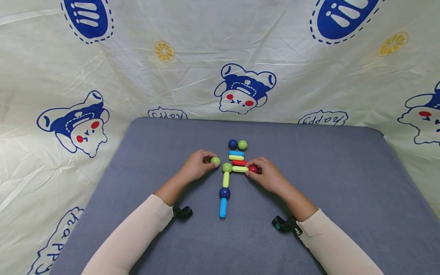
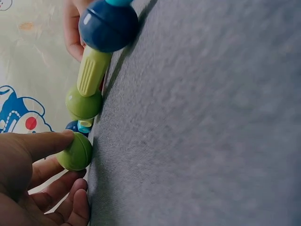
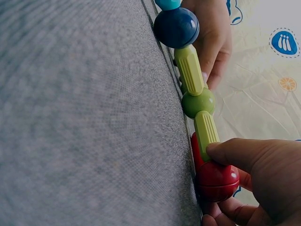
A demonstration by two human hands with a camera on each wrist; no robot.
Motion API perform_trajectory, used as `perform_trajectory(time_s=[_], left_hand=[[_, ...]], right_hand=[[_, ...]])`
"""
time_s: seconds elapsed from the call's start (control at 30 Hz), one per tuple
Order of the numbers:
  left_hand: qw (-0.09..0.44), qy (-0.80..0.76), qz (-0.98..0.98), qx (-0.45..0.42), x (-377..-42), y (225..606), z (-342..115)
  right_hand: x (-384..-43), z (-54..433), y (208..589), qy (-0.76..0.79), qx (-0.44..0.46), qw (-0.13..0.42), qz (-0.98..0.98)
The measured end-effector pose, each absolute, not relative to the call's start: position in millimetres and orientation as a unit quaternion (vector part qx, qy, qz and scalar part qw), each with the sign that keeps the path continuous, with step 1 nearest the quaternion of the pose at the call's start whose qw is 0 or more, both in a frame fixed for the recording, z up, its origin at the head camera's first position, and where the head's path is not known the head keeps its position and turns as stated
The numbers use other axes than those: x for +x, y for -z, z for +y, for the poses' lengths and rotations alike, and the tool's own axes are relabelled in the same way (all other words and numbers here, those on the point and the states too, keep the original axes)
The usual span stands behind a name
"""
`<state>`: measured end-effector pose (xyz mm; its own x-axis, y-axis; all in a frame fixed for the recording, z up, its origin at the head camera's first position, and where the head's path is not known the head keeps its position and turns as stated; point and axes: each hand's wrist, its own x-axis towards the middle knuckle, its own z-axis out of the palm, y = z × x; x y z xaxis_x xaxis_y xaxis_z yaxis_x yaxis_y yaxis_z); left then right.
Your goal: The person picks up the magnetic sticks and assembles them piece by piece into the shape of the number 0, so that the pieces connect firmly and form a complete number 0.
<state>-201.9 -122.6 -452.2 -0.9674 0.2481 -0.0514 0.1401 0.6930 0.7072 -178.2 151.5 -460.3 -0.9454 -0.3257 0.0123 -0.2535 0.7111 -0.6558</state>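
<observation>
My left hand (image 1: 197, 165) pinches a loose green ball (image 2: 76, 153) between thumb and fingers, just left of the joined pieces. In that chain, a light blue rod (image 1: 223, 208) meets a dark blue ball (image 1: 224, 193). A yellow-green rod (image 1: 225, 179) runs from there to a second green ball (image 1: 227, 167), where the chain bends right along another yellow-green rod (image 3: 206, 132). At its right end is a red ball (image 3: 217, 181). My right hand (image 1: 269, 175) grips this end, thumb on the rod and fingers around the red ball.
A red rod (image 1: 239, 162) lies right behind the chain's right arm. Farther back are a yellow-green rod (image 1: 236, 157), a blue rod (image 1: 236, 153), a dark blue ball (image 1: 232, 144) and a green ball (image 1: 242, 144). All are on a grey table (image 1: 309, 160) before a printed sheet (image 1: 192, 84).
</observation>
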Motion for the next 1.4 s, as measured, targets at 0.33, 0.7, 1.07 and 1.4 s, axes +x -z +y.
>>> perform_trajectory(time_s=[0.33,0.7,1.07,1.4], left_hand=[[0.105,-0.377,0.913,0.12,-181.0,446.5,-132.3],[0.113,-0.382,0.908,0.133,-148.0,445.9,-142.3],[0.136,-0.378,0.901,0.163,-116.9,441.7,-143.3],[0.17,-0.397,0.879,0.203,-91.4,440.3,-147.2]], right_hand=[[-178.1,150.8,458.5,0.343,-0.154,0.058,0.925],[-178.7,151.2,458.3,0.346,-0.152,0.06,0.924],[-178.2,151.3,459.1,0.342,-0.151,0.058,0.926],[-178.5,151.3,459.7,0.348,-0.158,0.051,0.923]])
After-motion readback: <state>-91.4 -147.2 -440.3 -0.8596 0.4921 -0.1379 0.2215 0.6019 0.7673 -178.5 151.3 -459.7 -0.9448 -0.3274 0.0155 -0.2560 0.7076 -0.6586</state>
